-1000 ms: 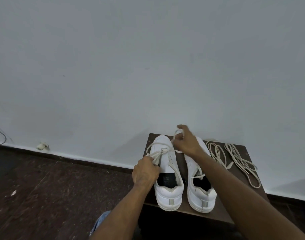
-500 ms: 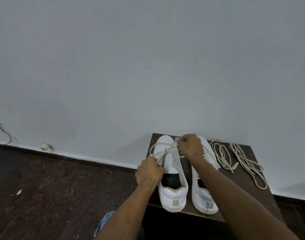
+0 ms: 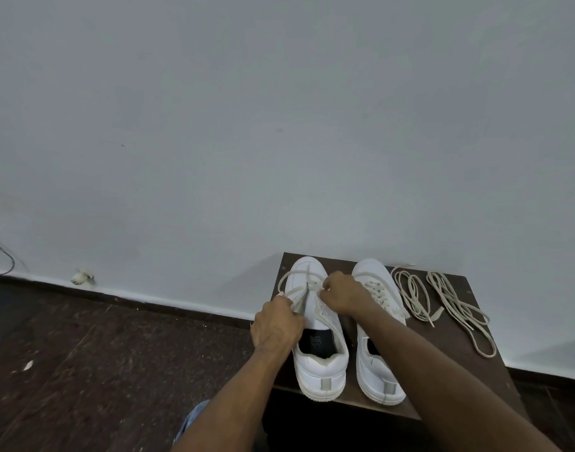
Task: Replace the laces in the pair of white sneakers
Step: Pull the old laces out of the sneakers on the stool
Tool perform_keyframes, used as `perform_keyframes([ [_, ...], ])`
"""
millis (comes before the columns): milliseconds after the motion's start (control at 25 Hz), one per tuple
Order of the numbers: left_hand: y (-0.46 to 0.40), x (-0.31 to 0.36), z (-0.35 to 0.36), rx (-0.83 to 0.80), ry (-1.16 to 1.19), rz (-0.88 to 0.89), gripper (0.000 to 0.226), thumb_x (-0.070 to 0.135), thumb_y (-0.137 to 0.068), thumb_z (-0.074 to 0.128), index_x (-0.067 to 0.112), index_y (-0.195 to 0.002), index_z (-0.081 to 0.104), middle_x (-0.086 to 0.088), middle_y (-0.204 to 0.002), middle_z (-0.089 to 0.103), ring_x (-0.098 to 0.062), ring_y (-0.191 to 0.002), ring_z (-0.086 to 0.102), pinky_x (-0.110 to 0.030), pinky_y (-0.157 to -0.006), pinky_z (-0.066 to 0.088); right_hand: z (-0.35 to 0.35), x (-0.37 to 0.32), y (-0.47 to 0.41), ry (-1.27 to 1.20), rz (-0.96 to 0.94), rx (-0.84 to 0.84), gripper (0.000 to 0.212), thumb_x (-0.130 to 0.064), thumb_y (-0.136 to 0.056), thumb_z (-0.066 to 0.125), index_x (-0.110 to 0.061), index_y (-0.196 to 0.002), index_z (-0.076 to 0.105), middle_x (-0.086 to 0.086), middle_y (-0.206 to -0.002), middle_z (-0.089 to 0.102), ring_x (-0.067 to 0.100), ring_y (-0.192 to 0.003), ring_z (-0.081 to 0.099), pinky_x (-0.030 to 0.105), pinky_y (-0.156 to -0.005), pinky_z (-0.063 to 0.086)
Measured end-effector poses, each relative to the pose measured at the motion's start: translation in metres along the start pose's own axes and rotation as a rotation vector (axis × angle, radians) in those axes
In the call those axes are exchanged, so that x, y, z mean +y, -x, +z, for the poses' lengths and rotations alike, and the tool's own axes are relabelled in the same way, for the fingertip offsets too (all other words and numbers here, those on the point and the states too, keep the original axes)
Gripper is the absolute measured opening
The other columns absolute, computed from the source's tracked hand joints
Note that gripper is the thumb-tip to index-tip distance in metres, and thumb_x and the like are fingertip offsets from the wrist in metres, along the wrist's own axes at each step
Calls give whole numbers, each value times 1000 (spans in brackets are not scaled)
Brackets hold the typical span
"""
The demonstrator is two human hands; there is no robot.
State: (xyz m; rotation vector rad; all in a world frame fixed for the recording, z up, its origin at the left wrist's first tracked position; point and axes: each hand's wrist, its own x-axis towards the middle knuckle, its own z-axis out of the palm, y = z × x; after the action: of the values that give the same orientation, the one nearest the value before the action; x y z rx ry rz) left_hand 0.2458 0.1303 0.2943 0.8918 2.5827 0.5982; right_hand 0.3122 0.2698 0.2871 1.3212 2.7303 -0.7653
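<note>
- Laces of the left sneaker (image 3: 317, 324) are in both hands: the left hand (image 3: 275, 324) has its fingers curled round a strand at the shoe's left edge, near the upper eyelets, probably to keep the slack tight and the shoe from sliding.
- Right hand (image 3: 340, 296) reaches across from the right and pinches the lace (image 3: 294, 275) at the middle of the eyelet rows, fingers bent onto it; that pinch looks like a pull to draw the strand out of an eyelet, though which eyelet I cannot tell.
- A loop of that lace lies loose over the toe, far from the person, which suggests it is partly unthreaded already.
- Right sneaker (image 3: 376, 347) stands just beside the first, heel toward the person, its lacing untouched under the right forearm; it seems parked there to wait its turn.
- Both shoes sit on a small dark table (image 3: 495, 360) against the wall.
- Two spare laces (image 3: 442, 305) lie in loose coils at the right of the table, near the right sneaker but apart from it, likely the replacements kept within reach.
- Judging by this, the job is at an early stage: old lace coming out of the first shoe.
</note>
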Motion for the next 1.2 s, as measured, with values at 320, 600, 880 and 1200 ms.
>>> perform_keyframes([
  [320,0,2,1,13,-31,3,19,20,-89,54,16,-103,66,-5,-102,67,-27,-96,64,-33,-74,48,-13,-7,4,121,35,-78,16,-23,-87,47,-9,-91,56,6,-92,61,26,-89,63,30,-68,44],
  [600,1,7,5,24,-95,35,22,23,-91,53,15,-108,63,-5,-105,66,-26,-97,64,-32,-75,50,-131,-17,26,-771,45,47,13,-8,-88,49,-6,-75,52,5,-64,46,14,-54,46,28,-55,51],
  [880,2,10,6,37,-142,80,23,25,-93,51,14,-109,63,-6,-105,67,-25,-97,65,-33,-77,51,-146,-26,32,-1028,-183,201,21,-8,-92,47,5,-91,63,13,-93,70,18,-84,65,34,-76,55],
  [1200,-3,-1,11,21,-88,85,22,24,-91,52,18,-108,64,-1,-102,67,-23,-93,65,-35,-80,56,-16,-12,-5,-541,165,143,16,-25,-89,46,-14,-79,48,5,-74,55,22,-58,60,31,-61,44],
])
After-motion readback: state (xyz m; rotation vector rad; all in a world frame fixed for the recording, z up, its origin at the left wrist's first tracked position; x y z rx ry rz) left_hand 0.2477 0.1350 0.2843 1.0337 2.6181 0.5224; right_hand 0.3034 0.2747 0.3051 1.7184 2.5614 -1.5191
